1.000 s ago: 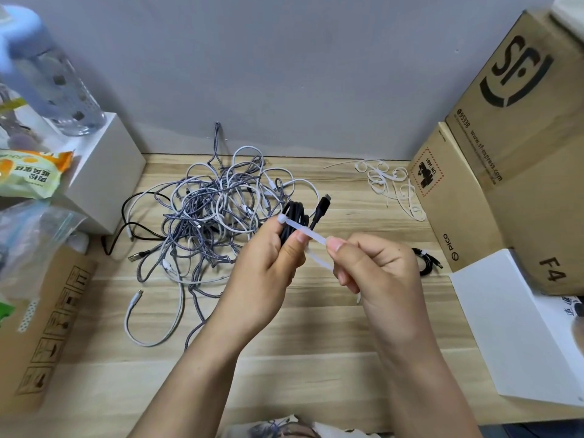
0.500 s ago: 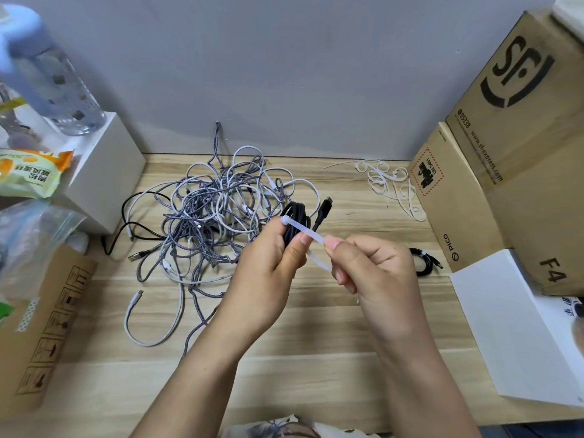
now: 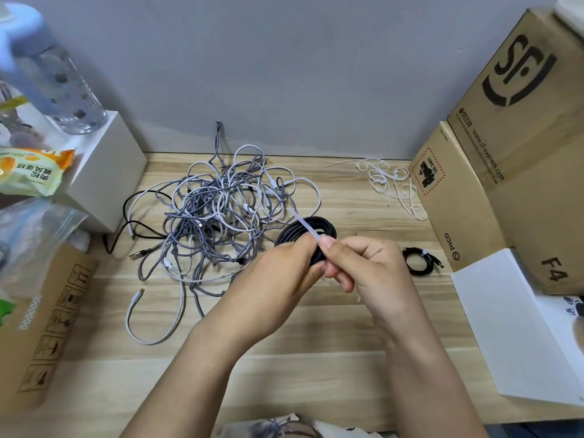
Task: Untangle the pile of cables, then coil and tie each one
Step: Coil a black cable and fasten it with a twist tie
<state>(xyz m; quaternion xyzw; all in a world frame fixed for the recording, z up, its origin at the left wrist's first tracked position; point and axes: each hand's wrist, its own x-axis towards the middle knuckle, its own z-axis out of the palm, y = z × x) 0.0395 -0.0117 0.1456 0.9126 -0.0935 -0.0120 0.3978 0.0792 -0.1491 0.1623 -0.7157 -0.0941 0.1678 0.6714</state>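
The left hand (image 3: 278,279) grips a coiled black cable (image 3: 303,230) above the middle of the desk (image 3: 316,358). The right hand (image 3: 373,273) pinches a white cable tie (image 3: 305,223) lying across that coil. Just behind the hands, toward the desk's back edge, lies the tangled pile of grey and white cables (image 3: 221,213). A tied black cable (image 3: 418,259) rests near the right edge, beside a cardboard box (image 3: 455,203); loose white ties (image 3: 392,184) lie in the back right corner.
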